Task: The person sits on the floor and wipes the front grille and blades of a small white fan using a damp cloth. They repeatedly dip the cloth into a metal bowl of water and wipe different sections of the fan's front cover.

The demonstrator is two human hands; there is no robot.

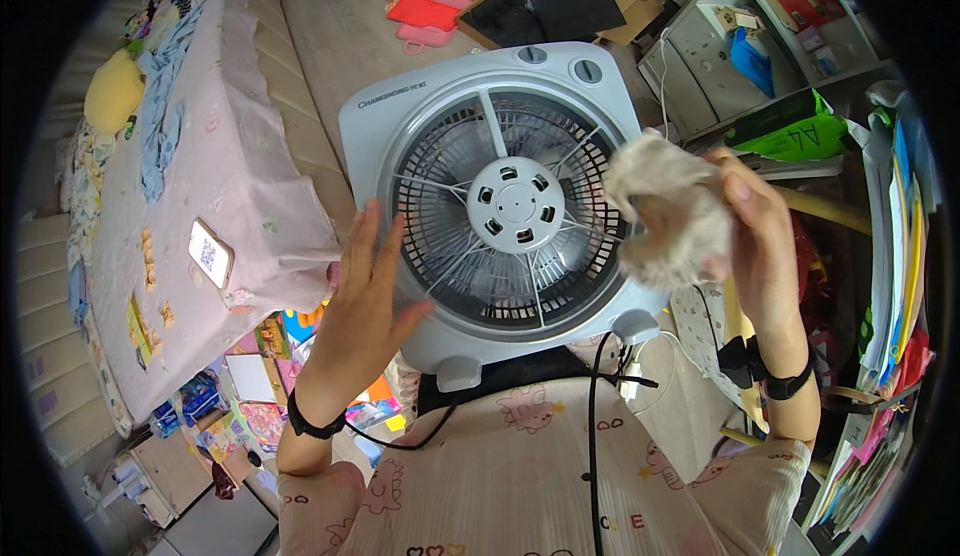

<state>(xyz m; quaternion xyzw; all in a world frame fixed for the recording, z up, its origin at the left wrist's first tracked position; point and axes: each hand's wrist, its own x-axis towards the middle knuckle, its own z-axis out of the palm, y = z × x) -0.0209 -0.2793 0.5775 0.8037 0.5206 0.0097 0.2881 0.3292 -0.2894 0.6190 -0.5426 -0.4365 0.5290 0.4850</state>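
Observation:
A pale blue-grey Changhong box fan (367, 135) lies before me with its round guard facing up and two knobs at its far edge. Under the guard's spokes, dark slats show around the round hub (516, 205). My left hand (360, 308) rests at the fan's left edge, fingers spread and holding nothing. In my right hand (757, 233) is a crumpled, off-white cloth (667, 214), blurred, over the right side of the guard. Whether the cloth touches the fan I cannot tell. Both wrists wear black straps.
On the left, a bed with a pink cover (225, 135) holds a phone (211, 253) and a yellow cushion (114, 92). Beyond the fan lie a red mat (422, 13) and an open cardboard box (637, 0). Folders (892, 256) stand at right; a black cable (593, 443) runs across my front.

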